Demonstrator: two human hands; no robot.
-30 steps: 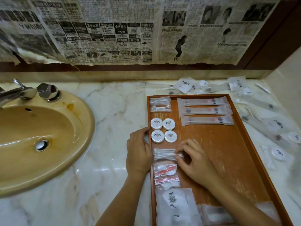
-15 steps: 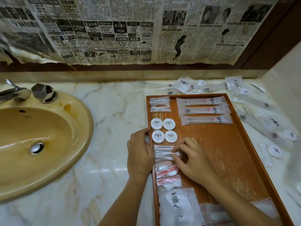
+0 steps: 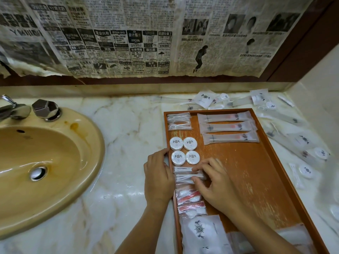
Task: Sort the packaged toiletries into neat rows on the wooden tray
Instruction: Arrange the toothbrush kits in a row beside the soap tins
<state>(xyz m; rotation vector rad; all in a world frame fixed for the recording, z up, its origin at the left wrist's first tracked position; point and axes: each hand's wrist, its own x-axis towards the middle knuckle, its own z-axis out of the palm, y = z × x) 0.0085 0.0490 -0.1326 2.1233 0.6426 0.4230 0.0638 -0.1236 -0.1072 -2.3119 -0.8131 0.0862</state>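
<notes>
The wooden tray (image 3: 260,173) lies on the marble counter right of the sink. Along its left side sit two clear floss-pick packets (image 3: 179,121), several round white soap pucks (image 3: 184,151), a stack of cotton-swab packets (image 3: 183,175), red-and-white packets (image 3: 189,198) and a white pouch with a ship's-wheel print (image 3: 200,230). Three long frosted toothbrush packets (image 3: 227,128) form a row at the tray's far end. My right hand (image 3: 212,182) pinches the swab packets from the right. My left hand (image 3: 157,176) rests against the tray's left rim, fingers curled over it.
Loose packets (image 3: 297,138) are scattered on the counter right of and behind the tray, including pucks and a printed pouch (image 3: 204,98). A yellow basin (image 3: 45,162) with a chrome tap (image 3: 12,110) fills the left. Newspaper covers the wall behind.
My right hand has slid slightly up and left along the swab packets, nudging them toward the tray's left rim. My left hand has stayed at the rim.
</notes>
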